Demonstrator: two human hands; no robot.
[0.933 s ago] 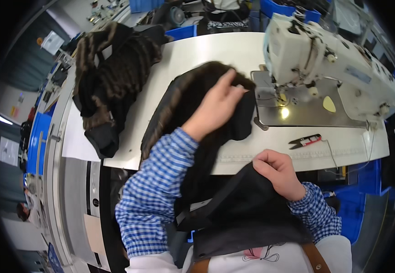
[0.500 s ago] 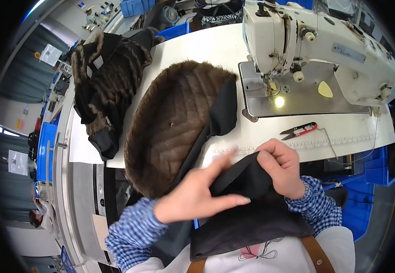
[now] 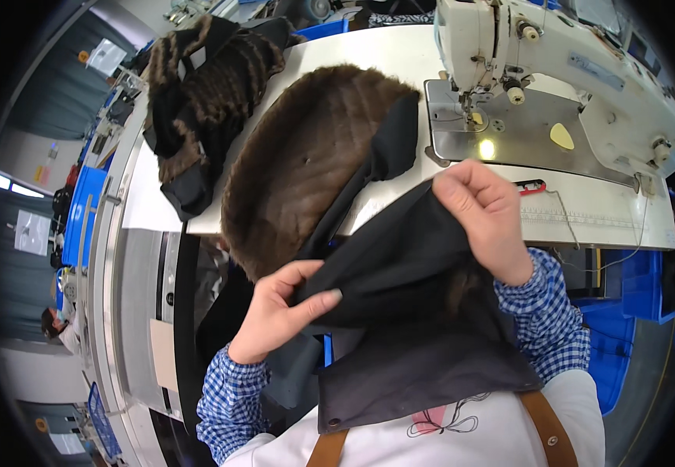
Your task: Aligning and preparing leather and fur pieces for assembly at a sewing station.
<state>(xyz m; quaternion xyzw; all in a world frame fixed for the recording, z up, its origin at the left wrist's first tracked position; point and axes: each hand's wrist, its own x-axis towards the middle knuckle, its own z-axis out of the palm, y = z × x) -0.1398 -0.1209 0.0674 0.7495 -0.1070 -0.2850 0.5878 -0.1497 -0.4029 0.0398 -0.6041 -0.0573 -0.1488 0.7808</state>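
Note:
Black fabric (image 3: 388,257) is stretched between my two hands, with some brown fur showing on its lower right. My left hand (image 3: 279,311) grips its lower left part between thumb and fingers. My right hand (image 3: 483,214) pinches its upper right corner, higher than my left. Beyond them on the white table lies a curved piece of brown fur (image 3: 298,163) with black fabric along its right side. Red-handled thread snips (image 3: 532,187) lie just behind my right hand, partly hidden by it.
A white sewing machine (image 3: 508,47) with a steel plate stands at the right of the table (image 3: 376,43). Black-and-brown fur pieces (image 3: 205,93) lie at left. Blue bins (image 3: 641,288) sit below right and at far left. Another person (image 3: 61,327) is at work at far left.
My left hand has left the fur piece, which now shows fully, and has taken hold of the black fabric. Both hands have lifted it upward, my right hand raising its corner higher.

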